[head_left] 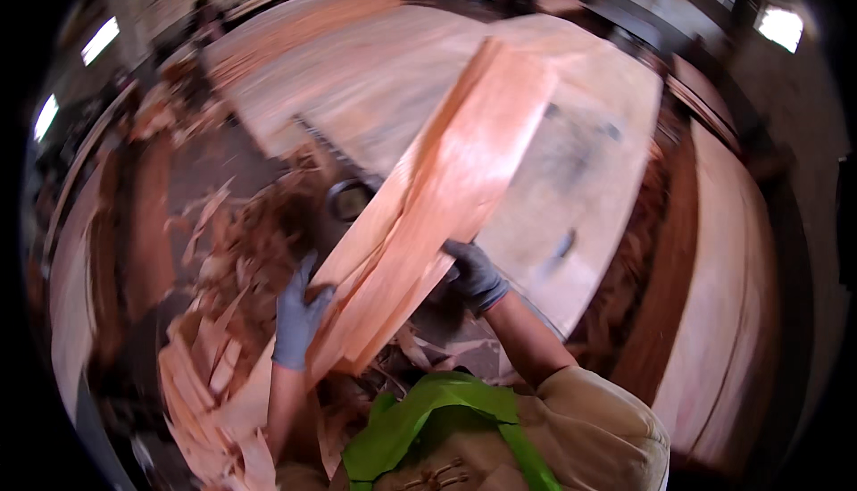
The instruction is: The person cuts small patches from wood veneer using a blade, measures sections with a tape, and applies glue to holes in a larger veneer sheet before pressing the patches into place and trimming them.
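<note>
A long bundle of thin reddish wood veneer strips (478,152) slants across the middle, from near my body up to the far right. Its layers are loose, and a dark gap runs lengthwise between them. My left hand (301,317), in a grey glove, grips the bundle's left edge near its lower end. On the opposite edge, farther up, my right hand (476,275), also gloved in grey, has its fingers closed on the strips; part of them is hidden under the wood. The bundle is held tilted above the large pale wood sheets (598,192).
Torn veneer scraps (259,241) heap up on the left, with more strips (201,357) beside my left forearm. A dark ring-ended strip (348,198) and a small blurred object (565,243) lie around the sheets. Long stacked boards (728,286) stand to the right.
</note>
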Motion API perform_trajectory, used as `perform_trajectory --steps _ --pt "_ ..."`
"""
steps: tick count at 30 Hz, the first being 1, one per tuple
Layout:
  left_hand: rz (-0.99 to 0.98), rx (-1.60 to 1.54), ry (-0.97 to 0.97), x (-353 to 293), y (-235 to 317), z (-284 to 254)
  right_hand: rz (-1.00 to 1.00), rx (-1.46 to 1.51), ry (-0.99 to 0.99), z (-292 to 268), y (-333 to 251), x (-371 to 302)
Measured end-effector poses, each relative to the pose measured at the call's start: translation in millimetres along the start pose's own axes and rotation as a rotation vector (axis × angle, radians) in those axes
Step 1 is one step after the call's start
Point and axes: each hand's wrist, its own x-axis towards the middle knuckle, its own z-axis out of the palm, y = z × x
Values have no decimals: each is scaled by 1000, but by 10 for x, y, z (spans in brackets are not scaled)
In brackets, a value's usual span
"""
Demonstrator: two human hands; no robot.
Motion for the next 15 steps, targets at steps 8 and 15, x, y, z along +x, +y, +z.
perform_trajectory --steps 8,15 --pt "-29 -166 -309 -909 579 1096 -101 -30 63 -1360 96 -1563" --pt "549 269 -297 -1013 1785 1344 -188 20 248 -1870 11 -2487"
